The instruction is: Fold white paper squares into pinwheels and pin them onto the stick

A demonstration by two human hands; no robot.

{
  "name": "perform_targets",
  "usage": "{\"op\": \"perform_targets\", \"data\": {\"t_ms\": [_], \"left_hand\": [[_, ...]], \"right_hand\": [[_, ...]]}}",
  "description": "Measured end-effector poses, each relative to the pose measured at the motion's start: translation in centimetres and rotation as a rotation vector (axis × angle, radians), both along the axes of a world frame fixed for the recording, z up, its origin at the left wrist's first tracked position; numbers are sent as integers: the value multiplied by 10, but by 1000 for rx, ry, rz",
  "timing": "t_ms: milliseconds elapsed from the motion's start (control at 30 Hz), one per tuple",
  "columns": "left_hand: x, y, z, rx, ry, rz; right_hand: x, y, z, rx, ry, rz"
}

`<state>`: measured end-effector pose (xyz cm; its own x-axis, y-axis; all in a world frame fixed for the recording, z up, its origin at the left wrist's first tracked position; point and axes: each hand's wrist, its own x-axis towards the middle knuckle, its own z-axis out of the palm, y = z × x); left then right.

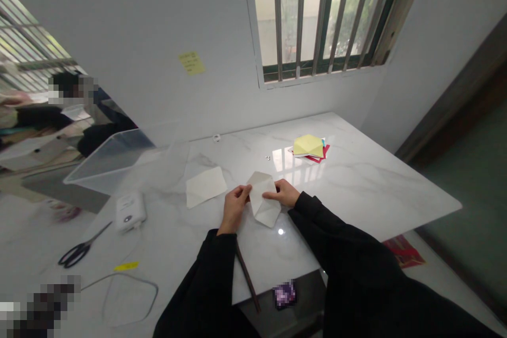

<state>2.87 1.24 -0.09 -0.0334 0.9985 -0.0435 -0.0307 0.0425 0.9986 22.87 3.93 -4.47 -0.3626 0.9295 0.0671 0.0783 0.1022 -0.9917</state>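
A cream paper envelope [266, 212] with folded flaps is between my hands, tilted a little above the marble-patterned table [380, 179]. My left hand [233, 208] pinches its left edge between thumb and fingers. On the other side, my right hand [288, 193] grips the right edge, with its thumb lying across the front and its fingers partly hidden. To the left a flat cream sheet of paper [206, 187] lies on the table. Farther back on the right sits a pile topped by a yellow envelope [308, 146], with red and white paper under it.
Scissors [79, 253], a white device [130, 212] and a yellow strip [126, 266] lie at left. A clear plastic bin [106, 161] stands behind them. A dark stick [247, 277] lies near my left sleeve. People sit at far left, beyond the bin.
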Motion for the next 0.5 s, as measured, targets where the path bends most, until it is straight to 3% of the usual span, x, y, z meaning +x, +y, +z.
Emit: {"op": "perform_targets", "data": {"t_ms": [500], "left_hand": [[-5,5,-8,23,173,-108]], "right_hand": [[1,0,10,-47,95,-118]]}}
